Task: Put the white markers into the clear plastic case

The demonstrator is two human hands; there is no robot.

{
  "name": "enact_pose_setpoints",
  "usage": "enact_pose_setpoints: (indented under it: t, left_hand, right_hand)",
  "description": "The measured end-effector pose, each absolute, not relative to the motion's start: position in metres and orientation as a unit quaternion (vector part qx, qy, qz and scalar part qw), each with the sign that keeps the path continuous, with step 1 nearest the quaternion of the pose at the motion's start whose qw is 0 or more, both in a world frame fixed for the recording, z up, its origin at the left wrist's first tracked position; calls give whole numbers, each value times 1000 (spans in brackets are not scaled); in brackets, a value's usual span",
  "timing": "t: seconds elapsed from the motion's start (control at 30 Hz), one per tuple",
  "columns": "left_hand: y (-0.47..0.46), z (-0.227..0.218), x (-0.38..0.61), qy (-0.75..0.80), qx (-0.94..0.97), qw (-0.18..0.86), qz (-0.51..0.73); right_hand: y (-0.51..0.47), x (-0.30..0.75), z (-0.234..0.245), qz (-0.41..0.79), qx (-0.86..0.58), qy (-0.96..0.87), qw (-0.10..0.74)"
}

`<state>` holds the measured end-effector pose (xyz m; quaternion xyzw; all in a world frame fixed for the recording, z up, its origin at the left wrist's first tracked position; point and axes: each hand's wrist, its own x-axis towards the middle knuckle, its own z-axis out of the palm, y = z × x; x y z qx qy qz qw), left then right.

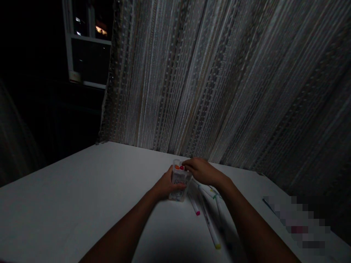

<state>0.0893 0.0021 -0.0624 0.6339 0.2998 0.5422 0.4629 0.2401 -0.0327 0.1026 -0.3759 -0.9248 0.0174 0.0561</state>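
Note:
A clear plastic marker case (181, 175) stands upright on the white table, with printing on its front. My left hand (167, 185) is closed round its left side, thumb across the front. Orange and red marker ends (177, 167) show inside the case's open top. My right hand (199, 170) is at the top right of the case, its fingers bent together at the red-ended marker (181, 168). Right of the case lie loose white markers, one with a pink end (197, 212), one with a yellow end (217, 246) and one with a green end (214, 196), partly behind my right arm.
The white table (90, 190) spreads out on both sides. A patterned curtain (192, 80) hangs along its back edge. At the right lies a blurred-out flat item (298, 229). A dark window (90, 54) is at the upper left, and the room is dim.

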Motion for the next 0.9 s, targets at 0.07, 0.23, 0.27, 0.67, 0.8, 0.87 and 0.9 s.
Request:
enact_pose_setpoints:
  t: [0.07,0.23,0.27,0.67,0.8,0.87,0.9]
  left_hand:
    - [1,-60,89,306,634,466,536]
    - [0,-57,88,313,634,464,533]
    - [0,-57,88,312,635,464,533]
    - [5,-63,91,311,634,462,537]
    - [6,-66,90,304,632,466,539]
    - [7,-66,90,302,634,466,539]
    - [7,-66,90,300,634,466,538]
  right_hand:
    - [-37,242,108,-8,-391,-920,24]
    - [-48,239,111,-53,-431,-901,-6]
    - [-49,238,111,-54,-439,-897,-7]
    - [-27,236,94,56,-390,-910,126]
    - [-29,234,94,40,-378,-918,110]
    - [-29,233,94,37,-384,-915,117]
    - [-29,233,94,40,-385,-914,121]
